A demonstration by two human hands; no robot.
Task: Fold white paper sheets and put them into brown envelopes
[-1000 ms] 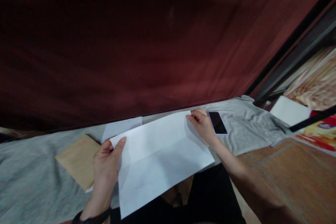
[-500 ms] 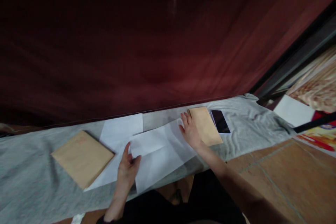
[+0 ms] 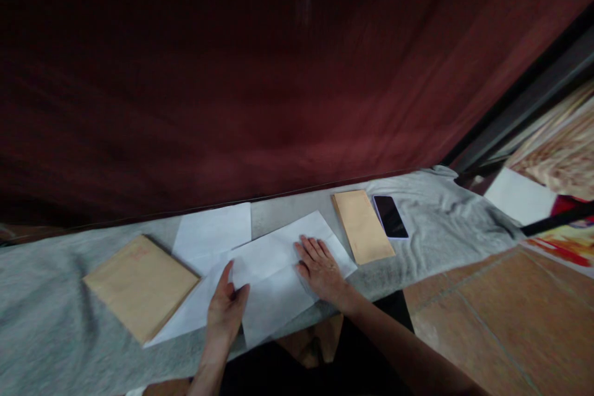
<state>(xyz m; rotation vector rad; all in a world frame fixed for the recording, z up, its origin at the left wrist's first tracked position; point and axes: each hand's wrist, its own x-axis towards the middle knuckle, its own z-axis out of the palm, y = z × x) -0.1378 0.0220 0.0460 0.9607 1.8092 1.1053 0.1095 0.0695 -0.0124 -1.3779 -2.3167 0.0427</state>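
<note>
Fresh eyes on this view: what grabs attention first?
Probably the dark red backdrop filling the upper part of the view. Below it, the right hand lies spread on a creased white sheet, with the left hand at its left edge. On the grey cloth, a wider brown envelope sits left of the hands, a narrower brown envelope right, beside a dark-screened smartphone.
</note>
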